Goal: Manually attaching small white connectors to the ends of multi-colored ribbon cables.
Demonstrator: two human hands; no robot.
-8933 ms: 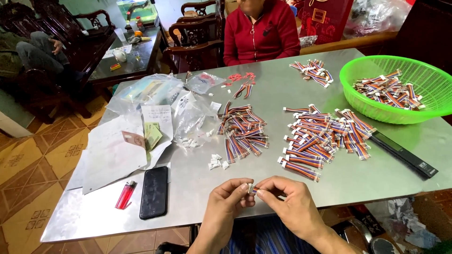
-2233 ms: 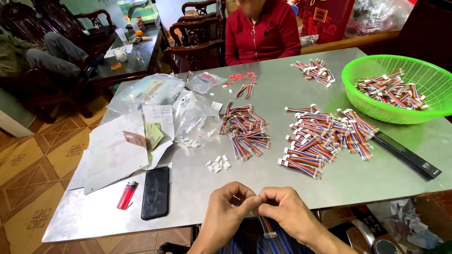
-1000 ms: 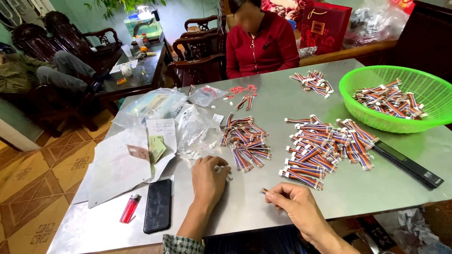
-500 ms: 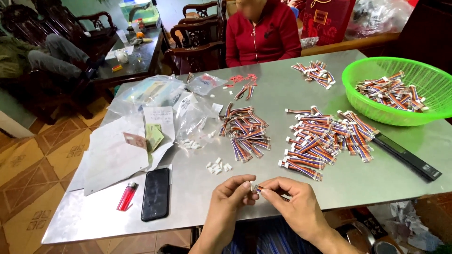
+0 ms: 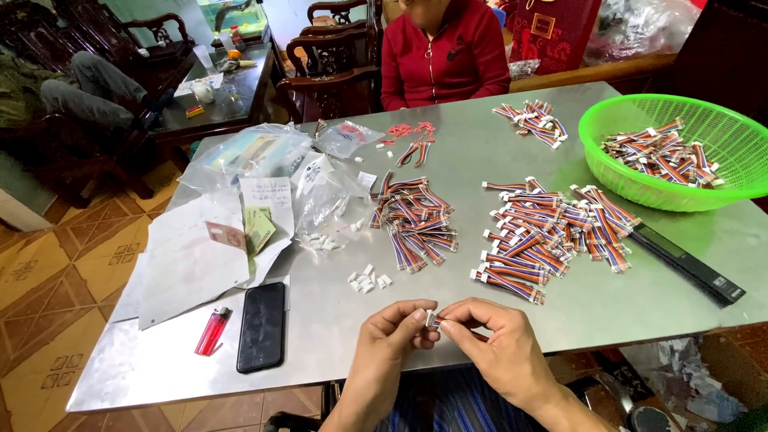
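Note:
My left hand (image 5: 390, 338) and my right hand (image 5: 498, 348) meet over the near table edge. Both pinch one small white plastic connector (image 5: 432, 319) between thumb and fingertips. Just beyond them lies a little heap of loose white connectors (image 5: 369, 280). Farther out are two piles of short multicoloured ribbon cables, one in the middle (image 5: 414, 222) and a larger one to the right (image 5: 547, 234).
A green plastic basket (image 5: 608, 164) with cables stands at the far right, a long black bar (image 5: 688, 263) beside it. A black phone (image 5: 262, 326), red lighter (image 5: 211, 332), papers and clear bags (image 5: 254, 157) lie left. A person in red (image 5: 442, 52) sits opposite.
A second ago my left hand reached out to the loose white connectors; it has since come back to my right hand, and both now pinch a connector together.

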